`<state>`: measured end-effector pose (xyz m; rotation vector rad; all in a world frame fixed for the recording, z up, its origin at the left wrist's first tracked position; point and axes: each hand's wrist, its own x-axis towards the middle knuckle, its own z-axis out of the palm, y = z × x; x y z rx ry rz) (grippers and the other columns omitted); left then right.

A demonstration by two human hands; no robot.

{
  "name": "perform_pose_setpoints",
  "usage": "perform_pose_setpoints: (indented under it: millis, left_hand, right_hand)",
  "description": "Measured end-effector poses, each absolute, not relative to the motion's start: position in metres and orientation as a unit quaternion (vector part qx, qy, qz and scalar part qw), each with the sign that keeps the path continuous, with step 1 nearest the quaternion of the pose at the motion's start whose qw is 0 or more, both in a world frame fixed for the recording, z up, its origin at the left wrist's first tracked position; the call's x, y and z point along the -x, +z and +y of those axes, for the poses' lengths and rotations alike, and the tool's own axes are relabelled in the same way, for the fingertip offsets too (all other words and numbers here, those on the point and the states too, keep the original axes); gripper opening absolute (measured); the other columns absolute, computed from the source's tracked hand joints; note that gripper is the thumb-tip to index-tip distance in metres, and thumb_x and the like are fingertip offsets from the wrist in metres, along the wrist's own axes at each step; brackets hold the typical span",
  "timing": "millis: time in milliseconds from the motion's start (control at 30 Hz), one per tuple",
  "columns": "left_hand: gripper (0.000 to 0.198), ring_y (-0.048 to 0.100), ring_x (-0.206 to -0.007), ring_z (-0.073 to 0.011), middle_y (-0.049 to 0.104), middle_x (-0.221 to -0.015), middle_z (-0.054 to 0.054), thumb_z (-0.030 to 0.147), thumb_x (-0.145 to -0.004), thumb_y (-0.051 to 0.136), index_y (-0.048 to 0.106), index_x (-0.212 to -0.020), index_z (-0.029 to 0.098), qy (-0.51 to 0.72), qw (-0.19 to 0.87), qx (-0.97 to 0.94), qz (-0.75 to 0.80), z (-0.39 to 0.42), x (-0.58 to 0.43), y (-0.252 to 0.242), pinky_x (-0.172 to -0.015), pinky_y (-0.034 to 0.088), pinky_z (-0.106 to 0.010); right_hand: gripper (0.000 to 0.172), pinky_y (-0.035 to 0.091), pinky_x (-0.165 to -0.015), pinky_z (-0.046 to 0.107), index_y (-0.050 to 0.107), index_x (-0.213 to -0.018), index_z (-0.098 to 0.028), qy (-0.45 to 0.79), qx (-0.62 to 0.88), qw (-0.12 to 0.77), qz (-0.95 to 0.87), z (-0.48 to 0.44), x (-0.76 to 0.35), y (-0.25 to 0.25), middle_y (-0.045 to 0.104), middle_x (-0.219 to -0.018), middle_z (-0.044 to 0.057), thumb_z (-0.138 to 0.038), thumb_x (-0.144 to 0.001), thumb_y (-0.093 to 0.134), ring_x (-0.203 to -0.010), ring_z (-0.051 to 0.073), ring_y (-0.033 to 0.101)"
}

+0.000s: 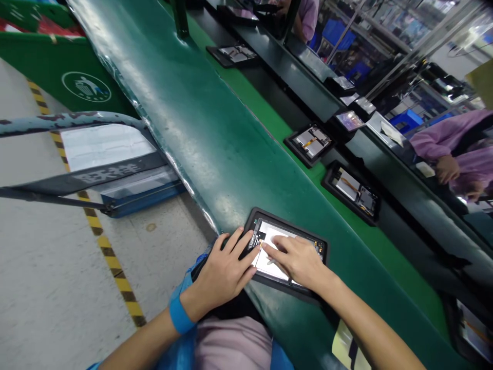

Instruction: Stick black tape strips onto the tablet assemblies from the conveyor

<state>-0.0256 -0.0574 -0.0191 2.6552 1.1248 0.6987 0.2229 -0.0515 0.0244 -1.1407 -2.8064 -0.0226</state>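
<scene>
An opened tablet [269, 262] with its inside facing up lies in a black tray [252, 216] on the green bench in front of me. My left hand [225, 264], wearing a blue wrist strap [179, 311], rests with spread fingers over the tray's left end, fingertips on the tablet. Above the white surface my right hand [302, 259] is bent, index finger and thumb close together near small parts at the tablet's left side. A short pale tip shows below its fingers; what it belongs to is hidden by the hand.
Several trays with opened tablets, such as one tray [310, 144] and another tray [351, 192], stand along the black line beyond the bench. Across it sits a person in pink sleeves [442, 139]. A green bin [50, 67] and a chair armrest [77, 121] are at left. Yellow paper [341, 344] lies near my right forearm.
</scene>
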Motion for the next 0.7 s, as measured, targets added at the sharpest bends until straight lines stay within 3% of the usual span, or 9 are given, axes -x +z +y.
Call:
perform_pose_setpoints:
  millis: [333,700]
  left_hand:
    - [0.038,0.049,-0.137,-0.0373,0.058,-0.147,-0.014,0.035,-0.099,0.054,0.065,-0.134,0.023,0.234,0.087,-0.893,0.374,-0.0562,0.0278,-0.0158,-0.104,0.041,-0.055]
    - [0.038,0.048,-0.138,-0.0365,0.059,-0.147,-0.013,0.034,-0.100,0.052,0.065,-0.133,0.023,0.235,0.103,-0.893,0.371,-0.0558,0.0281,-0.0167,-0.105,0.040,-0.054]
  right_hand:
    - [0.032,0.044,-0.069,0.030,0.061,-0.135,-0.020,0.009,0.337,0.037,-0.941,-0.0468,-0.2324,0.0243,0.070,-0.110,0.009,-0.024,-0.107,0.047,-0.082,0.017,0.063]
    - [0.033,0.046,-0.070,0.030,0.059,-0.136,-0.022,0.025,0.346,0.023,-0.938,-0.0437,-0.2318,0.0275,0.069,-0.108,0.008,-0.032,-0.109,0.043,-0.083,0.018,0.062]
